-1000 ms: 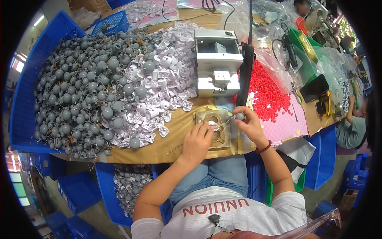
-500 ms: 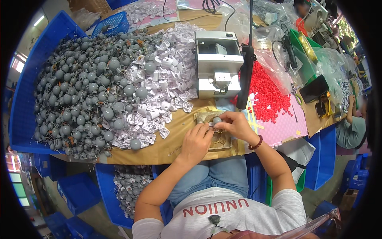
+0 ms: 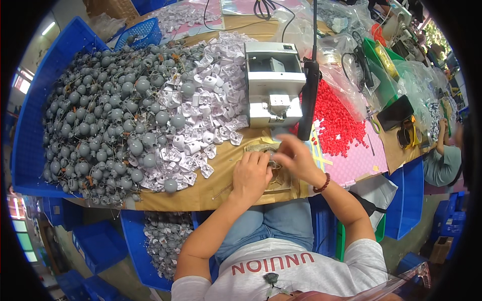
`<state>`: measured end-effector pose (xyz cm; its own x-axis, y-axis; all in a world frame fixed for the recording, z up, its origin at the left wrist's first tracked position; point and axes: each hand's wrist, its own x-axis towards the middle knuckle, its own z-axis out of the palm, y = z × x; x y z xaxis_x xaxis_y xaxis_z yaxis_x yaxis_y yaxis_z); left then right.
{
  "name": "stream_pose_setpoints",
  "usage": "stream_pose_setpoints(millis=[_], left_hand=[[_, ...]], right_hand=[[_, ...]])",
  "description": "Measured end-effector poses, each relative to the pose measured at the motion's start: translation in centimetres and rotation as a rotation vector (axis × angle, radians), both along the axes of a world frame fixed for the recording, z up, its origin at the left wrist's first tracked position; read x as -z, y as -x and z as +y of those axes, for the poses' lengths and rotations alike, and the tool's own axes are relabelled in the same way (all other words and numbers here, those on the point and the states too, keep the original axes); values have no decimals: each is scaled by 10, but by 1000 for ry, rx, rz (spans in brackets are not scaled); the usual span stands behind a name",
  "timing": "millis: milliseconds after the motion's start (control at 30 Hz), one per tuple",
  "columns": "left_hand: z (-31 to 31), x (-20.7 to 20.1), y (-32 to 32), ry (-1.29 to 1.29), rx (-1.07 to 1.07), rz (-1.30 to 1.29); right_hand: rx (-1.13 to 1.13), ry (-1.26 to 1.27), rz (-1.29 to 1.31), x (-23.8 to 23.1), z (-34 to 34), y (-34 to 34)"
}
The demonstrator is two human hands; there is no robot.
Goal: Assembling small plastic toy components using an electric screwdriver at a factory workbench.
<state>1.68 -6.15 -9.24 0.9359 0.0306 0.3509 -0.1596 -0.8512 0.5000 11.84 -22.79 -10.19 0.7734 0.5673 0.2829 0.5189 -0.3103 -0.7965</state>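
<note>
My left hand (image 3: 252, 173) and my right hand (image 3: 296, 158) meet over a small clear tray (image 3: 261, 149) on the brown table (image 3: 211, 188), fingertips pinched together on a small grey part (image 3: 273, 159) that is mostly hidden by the fingers. A pile of white plastic pieces (image 3: 203, 125) lies just left of my hands. Further left is a big heap of grey ball-shaped parts (image 3: 95, 125). A heap of small red caps (image 3: 336, 123) sits to the right on a pink sheet.
A white-grey benchtop machine (image 3: 273, 83) stands right behind my hands, with a black upright bar (image 3: 307, 100) beside it. Blue bins (image 3: 30, 125) border the left and lie under the table. Another person (image 3: 442, 158) sits at the right edge. Plastic bags and cables crowd the far side.
My right hand has moved left from beside the machine to meet my left hand over the tray. The left hand has shifted up slightly to it.
</note>
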Motion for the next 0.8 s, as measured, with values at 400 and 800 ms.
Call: stream_pose_setpoints(millis=[400, 800], left_hand=[[1, 7, -4, 15, -5, -28], [1, 3, -4, 1, 5, -9]], right_hand=[[408, -513, 23, -14, -10, -86], [-24, -777, 89, -121, 59, -94]])
